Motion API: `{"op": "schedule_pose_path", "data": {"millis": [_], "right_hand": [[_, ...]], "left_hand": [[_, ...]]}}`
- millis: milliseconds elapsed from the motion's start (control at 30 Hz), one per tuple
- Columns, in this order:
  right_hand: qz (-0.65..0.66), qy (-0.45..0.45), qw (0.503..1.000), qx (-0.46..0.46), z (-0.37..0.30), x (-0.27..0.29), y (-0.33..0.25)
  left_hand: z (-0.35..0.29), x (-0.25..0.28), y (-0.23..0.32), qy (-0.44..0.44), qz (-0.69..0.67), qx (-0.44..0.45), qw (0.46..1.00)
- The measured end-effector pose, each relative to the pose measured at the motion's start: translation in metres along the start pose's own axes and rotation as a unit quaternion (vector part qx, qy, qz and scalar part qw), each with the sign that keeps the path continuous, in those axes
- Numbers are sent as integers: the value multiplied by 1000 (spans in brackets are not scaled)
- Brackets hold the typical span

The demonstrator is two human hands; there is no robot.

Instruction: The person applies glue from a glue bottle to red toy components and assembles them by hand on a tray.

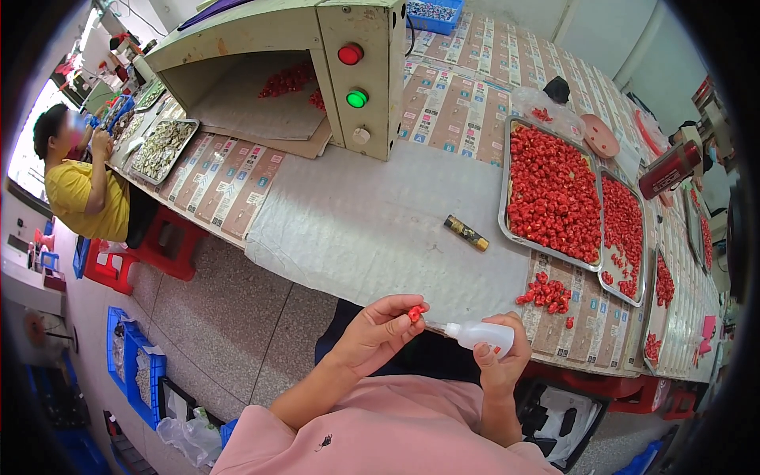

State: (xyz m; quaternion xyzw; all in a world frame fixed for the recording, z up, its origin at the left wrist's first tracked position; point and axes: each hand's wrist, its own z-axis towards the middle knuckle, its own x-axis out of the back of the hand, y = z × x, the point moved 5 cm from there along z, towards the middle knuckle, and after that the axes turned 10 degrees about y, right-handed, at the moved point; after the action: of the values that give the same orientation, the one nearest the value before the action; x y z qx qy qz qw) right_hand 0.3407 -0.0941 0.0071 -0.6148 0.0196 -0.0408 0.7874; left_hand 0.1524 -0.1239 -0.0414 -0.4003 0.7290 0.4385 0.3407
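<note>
Between the thumb and fingertips of my left hand [378, 336] is a small glossy red piece [416, 313]; its exact kind is too small to make out. My right hand [504, 360] is wrapped round a white squeeze bottle [481, 336]. The bottle lies tilted on its side, its thin nozzle pointing left, close to the red piece. Both hands are over my lap at the table's near edge. To the right of the bottle, a loose heap of similar red pieces [548, 293] sits on the table. Farther off lies a black and gold cylinder [466, 233].
Metal trays of red pieces [507, 207] stand at the right, near a dark red flask [670, 169]. A beige machine [360, 71] with red and green buttons stands at the back, red pieces inside its opening. At the far left, a person in yellow [87, 198] sits near another tray [195, 123].
</note>
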Motion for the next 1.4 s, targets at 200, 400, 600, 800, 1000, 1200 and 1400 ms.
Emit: {"op": "schedule_pose_path", "data": {"millis": [200, 400, 600, 800, 1000, 1200, 1400], "right_hand": [[-3, -6, 1000, 2, 0, -1, 0], [-5, -1, 1000, -1, 0, -1, 1], [-1, -4, 1000, 9, 0, 0, -1], [-7, -7, 1000, 10, 0, 0, -3], [-16, -14, 1000, 12, 0, 0, -3], [-12, -5, 1000, 16, 0, 0, -3], [-15, -10, 1000, 20, -1, 1, -3]], "left_hand": [[0, 2, -1, -5, -8, 6, 1000], [0, 3, -2, -6, -9, 8, 1000], [0, 5, -3, -3, -9, 7, 1000], [0, 5, -3, -2, -5, 6, 1000], [-1, 4, -3, -3, -2, 6, 1000], [-1, 4, -3, -5, -7, 9, 1000], [-1, 3, -3, -5, -7, 6, 1000]]}}
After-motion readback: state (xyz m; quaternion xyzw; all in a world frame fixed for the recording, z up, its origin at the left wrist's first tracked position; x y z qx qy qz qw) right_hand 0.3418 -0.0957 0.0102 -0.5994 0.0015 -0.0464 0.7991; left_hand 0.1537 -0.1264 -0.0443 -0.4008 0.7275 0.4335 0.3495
